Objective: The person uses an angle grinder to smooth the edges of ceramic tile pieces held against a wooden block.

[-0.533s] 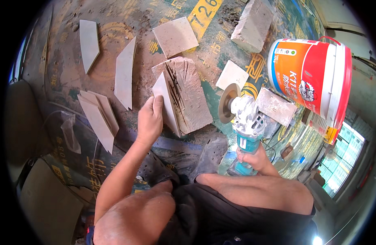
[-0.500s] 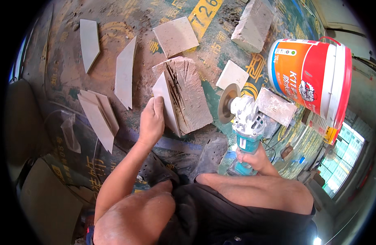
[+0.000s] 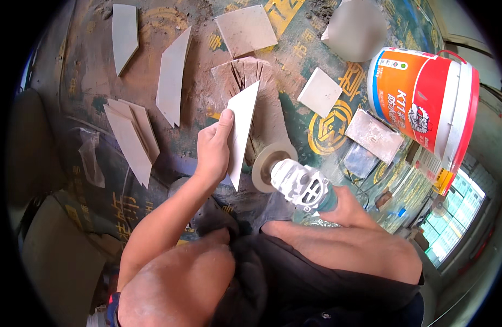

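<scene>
My left hand (image 3: 212,147) grips a pale tile piece (image 3: 244,131) by its left edge, thumb on its face. The piece is tilted over a thick, dusty block (image 3: 272,111) scored with dark cuts. In my right hand (image 3: 343,208) is an angle grinder (image 3: 300,184), its head white with dust and its body teal. The round grinder disc (image 3: 272,166) is close to the right of the tile's lower end, in front of the block's near edge. Whether the disc is spinning I cannot tell.
Cut tile pieces (image 3: 173,76) lie at the left, including a small stack (image 3: 132,133). A square tile (image 3: 245,30) lies beyond the block, a smaller one (image 3: 320,91) to its right. An orange-and-red bucket (image 3: 420,98) stands at right. A round grey shape (image 3: 357,30) appears upper right.
The grinder has swung left, its disc coming near the tile piece. My left hand has lifted and turned the tile slightly to the right. The view has shifted a little.
</scene>
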The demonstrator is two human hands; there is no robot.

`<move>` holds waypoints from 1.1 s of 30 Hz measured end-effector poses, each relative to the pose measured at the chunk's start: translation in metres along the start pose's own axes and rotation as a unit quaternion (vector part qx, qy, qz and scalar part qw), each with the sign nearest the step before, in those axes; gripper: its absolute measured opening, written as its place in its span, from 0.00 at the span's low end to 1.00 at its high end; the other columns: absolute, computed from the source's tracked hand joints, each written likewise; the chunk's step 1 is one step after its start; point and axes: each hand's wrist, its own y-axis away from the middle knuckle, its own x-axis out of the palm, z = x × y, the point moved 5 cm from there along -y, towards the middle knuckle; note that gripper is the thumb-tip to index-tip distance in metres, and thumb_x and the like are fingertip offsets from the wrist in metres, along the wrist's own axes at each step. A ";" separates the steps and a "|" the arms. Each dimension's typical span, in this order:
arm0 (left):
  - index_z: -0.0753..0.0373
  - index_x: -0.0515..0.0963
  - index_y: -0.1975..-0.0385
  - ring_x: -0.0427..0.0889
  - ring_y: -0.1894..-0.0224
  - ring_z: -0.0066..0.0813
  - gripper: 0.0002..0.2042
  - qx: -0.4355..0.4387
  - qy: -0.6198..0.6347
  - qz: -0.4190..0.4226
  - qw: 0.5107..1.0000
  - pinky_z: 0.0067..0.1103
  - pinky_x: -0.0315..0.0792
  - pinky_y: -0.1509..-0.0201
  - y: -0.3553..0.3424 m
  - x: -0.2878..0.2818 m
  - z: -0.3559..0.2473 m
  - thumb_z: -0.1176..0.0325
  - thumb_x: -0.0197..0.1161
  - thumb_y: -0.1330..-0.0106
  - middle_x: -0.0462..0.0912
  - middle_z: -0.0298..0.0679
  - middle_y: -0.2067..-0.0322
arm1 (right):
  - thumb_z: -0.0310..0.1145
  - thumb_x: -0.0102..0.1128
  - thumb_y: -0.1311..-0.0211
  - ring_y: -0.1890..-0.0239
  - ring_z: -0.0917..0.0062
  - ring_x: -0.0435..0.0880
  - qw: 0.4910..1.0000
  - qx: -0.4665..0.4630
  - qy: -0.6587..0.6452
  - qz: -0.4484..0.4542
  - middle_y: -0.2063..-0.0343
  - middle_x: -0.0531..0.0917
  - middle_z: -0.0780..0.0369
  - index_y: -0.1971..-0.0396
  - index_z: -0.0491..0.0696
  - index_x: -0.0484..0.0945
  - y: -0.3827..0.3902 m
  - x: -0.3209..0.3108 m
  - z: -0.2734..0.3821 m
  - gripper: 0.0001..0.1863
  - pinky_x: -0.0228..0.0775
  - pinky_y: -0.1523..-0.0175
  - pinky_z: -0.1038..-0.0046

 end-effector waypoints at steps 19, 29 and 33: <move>0.70 0.81 0.59 0.80 0.72 0.23 0.23 -0.069 0.049 0.022 0.996 0.20 0.73 0.66 0.011 0.011 -0.002 0.50 0.56 0.24 0.84 0.39 0.69 | 0.37 0.73 0.61 0.66 0.58 0.87 0.995 0.005 0.070 0.074 0.69 0.86 0.49 0.60 0.41 0.82 -0.020 -0.001 0.016 0.25 0.77 0.57 0.64; 0.69 0.81 0.57 0.81 0.71 0.26 0.22 -0.088 0.020 0.019 0.996 0.22 0.75 0.64 0.012 0.010 -0.006 0.51 0.54 0.24 0.84 0.42 0.68 | 0.35 0.72 0.61 0.65 0.61 0.88 0.990 0.011 0.102 0.097 0.68 0.87 0.49 0.59 0.41 0.82 -0.016 0.001 0.030 0.24 0.77 0.56 0.66; 0.69 0.81 0.55 0.82 0.69 0.26 0.22 -0.086 0.070 0.026 0.994 0.22 0.75 0.61 0.011 0.012 -0.003 0.51 0.54 0.24 0.85 0.42 0.65 | 0.35 0.71 0.61 0.66 0.65 0.88 0.993 0.021 0.087 0.079 0.69 0.87 0.50 0.60 0.41 0.82 -0.019 -0.001 0.025 0.24 0.77 0.56 0.66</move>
